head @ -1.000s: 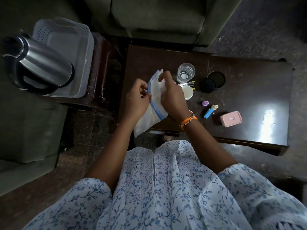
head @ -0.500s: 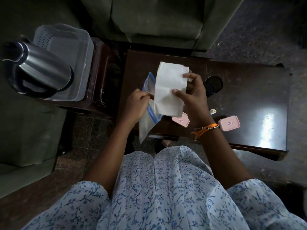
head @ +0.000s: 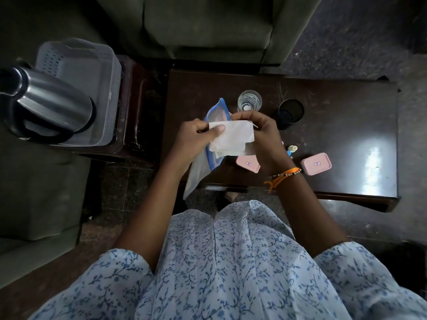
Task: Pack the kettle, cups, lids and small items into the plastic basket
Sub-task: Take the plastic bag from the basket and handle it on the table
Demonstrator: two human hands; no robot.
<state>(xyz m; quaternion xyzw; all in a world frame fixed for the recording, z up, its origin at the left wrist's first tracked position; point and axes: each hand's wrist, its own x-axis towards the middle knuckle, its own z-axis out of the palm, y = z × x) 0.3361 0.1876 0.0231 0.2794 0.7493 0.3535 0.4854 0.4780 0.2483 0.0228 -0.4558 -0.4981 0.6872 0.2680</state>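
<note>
Dark wood filled the middle of the view: a low tabletop (head: 346, 125) in front of a green sofa (head: 208, 31), with a smaller side stand to the person's left carrying the plastic basket (head: 101, 72). The kettle (head: 48, 102) already lay tilted in that basket, base toward the tabletop.

Both hands met above the near left part of the tabletop. The left hand (head: 196, 137) pinched a folded white paper (head: 233, 137) between thumb and fingers, along with the mouth of a blue-edged zip bag (head: 208, 162), which hung down past the table edge. The right hand (head: 261, 139) was closed on the paper's other end, so the paper's long axis ran side to side between the two hands, lying across the bag's opening.

Still on the tabletop were a glass cup (head: 249, 100), a black cup (head: 292, 109), two pink boxes, one just beside the right wrist (head: 247, 163) and one farther right (head: 316, 163), and a small blue-and-white item (head: 291, 150). Judging from this, the paper was about to go into the bag; the basket lay well off to the left, nearer the left hand.
</note>
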